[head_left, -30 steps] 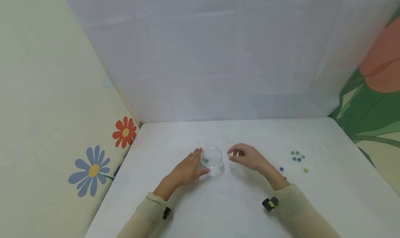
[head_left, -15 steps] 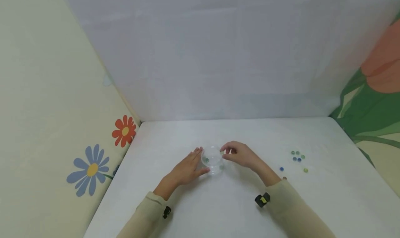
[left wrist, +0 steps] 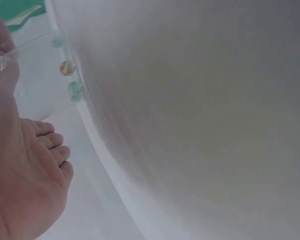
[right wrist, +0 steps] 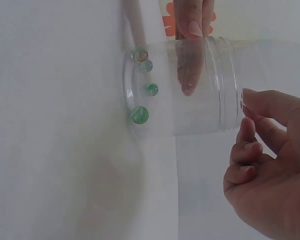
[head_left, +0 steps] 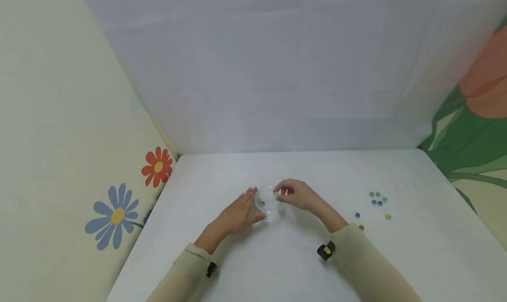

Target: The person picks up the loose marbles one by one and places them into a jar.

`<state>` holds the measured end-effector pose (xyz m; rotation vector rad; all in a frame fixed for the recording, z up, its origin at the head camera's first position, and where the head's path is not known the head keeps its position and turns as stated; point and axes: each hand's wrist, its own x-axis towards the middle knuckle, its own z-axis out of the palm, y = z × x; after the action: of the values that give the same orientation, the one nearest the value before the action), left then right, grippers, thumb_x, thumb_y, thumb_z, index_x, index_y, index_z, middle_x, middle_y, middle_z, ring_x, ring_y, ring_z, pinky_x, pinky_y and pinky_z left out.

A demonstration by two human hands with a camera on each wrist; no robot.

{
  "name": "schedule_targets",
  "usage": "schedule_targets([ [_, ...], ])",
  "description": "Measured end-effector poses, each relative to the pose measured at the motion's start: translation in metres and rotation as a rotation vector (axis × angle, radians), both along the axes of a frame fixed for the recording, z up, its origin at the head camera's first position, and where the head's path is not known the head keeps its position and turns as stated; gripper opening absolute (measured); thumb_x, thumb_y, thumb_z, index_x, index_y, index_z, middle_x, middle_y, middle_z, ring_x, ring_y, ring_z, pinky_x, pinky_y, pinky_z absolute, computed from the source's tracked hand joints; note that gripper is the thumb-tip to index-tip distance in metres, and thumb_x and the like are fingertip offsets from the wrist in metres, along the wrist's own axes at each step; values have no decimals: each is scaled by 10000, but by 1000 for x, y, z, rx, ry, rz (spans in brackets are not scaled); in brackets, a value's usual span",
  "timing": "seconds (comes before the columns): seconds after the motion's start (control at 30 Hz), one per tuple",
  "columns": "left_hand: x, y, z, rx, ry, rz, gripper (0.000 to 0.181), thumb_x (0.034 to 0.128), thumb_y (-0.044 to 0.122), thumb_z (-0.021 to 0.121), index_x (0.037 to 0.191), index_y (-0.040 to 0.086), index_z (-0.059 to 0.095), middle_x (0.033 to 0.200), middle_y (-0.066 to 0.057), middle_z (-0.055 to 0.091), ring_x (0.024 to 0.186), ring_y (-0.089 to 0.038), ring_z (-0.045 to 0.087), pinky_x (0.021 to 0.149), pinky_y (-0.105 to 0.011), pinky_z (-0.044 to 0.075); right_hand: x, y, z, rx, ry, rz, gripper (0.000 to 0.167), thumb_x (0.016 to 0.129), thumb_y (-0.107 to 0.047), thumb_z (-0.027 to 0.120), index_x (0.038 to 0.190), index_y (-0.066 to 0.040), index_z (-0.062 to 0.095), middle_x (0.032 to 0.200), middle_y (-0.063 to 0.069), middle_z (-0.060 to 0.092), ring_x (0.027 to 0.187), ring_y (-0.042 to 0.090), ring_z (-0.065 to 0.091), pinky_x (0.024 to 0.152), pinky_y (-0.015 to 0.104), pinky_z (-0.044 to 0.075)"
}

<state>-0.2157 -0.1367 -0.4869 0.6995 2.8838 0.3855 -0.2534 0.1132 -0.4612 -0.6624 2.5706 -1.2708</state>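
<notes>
A clear jar (head_left: 269, 205) stands upright on the white table. Several marbles lie at its bottom, among them a green one (right wrist: 140, 115) in the right wrist view and an orange-brown one (left wrist: 67, 68) in the left wrist view. My left hand (head_left: 236, 214) rests against the jar's left side, fingers straight and thumb near its front. Over the right edge of the jar's mouth, my right hand (head_left: 302, 195) pinches a pale green marble (head_left: 276, 194) between thumb and forefinger; in the right wrist view the fingers largely hide it.
On the right of the white table (head_left: 253, 267) lie several loose marbles: a close group including a blue one (head_left: 380, 203), another blue one (head_left: 358, 215), a yellow-green one (head_left: 388, 216) and a brown one (head_left: 361, 227) near my right sleeve. A white cloth (head_left: 245, 73) hangs behind.
My right hand has moved left with the pinched marble, from beside the jar to over its mouth. The left hand and the jar have stayed in place.
</notes>
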Motion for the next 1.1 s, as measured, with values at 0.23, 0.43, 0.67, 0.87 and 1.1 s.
schedule_targets([
  [0.23, 2, -1, 2, 12, 15, -11, 900, 1012, 607, 477, 1604, -4, 186, 1681, -144, 175, 1559, -287, 148, 1271, -430, 181, 0, -2, 0, 2, -2, 5, 195, 943, -187, 729, 1135, -149, 724, 907, 0, 596, 802, 157, 518, 677, 277, 467],
  [0.43, 0, -2, 0, -14, 13, -8, 900, 1016, 618, 453, 1611, 8, 163, 1688, -126, 151, 1564, -263, 121, 1277, -408, 149, 0, -1, 3, 1, 23, 37, 246, 946, -182, 729, 1186, -130, 714, 912, -1, 598, 783, 147, 519, 662, 264, 461],
  [0.67, 0, -2, -2, -12, 5, -7, 912, 1007, 639, 448, 1611, 14, 169, 1688, -115, 151, 1564, -255, 120, 1277, -409, 144, 2, 2, 3, -1, -2, 30, 272, 945, -195, 732, 1210, -138, 709, 923, -2, 603, 790, 156, 521, 660, 277, 466],
  [0.87, -1, -1, -3, -21, 23, -5, 900, 1013, 622, 453, 1608, 7, 174, 1686, -116, 155, 1563, -255, 125, 1278, -399, 143, 3, 12, 7, 5, -6, 18, 292, 957, -204, 715, 1240, -133, 701, 939, 8, 607, 807, 169, 522, 669, 292, 470],
  [1.1, 0, 0, -3, -22, 9, 3, 908, 1010, 625, 457, 1611, 12, 163, 1689, -114, 145, 1564, -257, 122, 1277, -399, 143, 4, 38, 5, 27, -17, -23, 278, 962, -203, 709, 1237, -166, 704, 964, 23, 609, 817, 190, 523, 655, 284, 477],
])
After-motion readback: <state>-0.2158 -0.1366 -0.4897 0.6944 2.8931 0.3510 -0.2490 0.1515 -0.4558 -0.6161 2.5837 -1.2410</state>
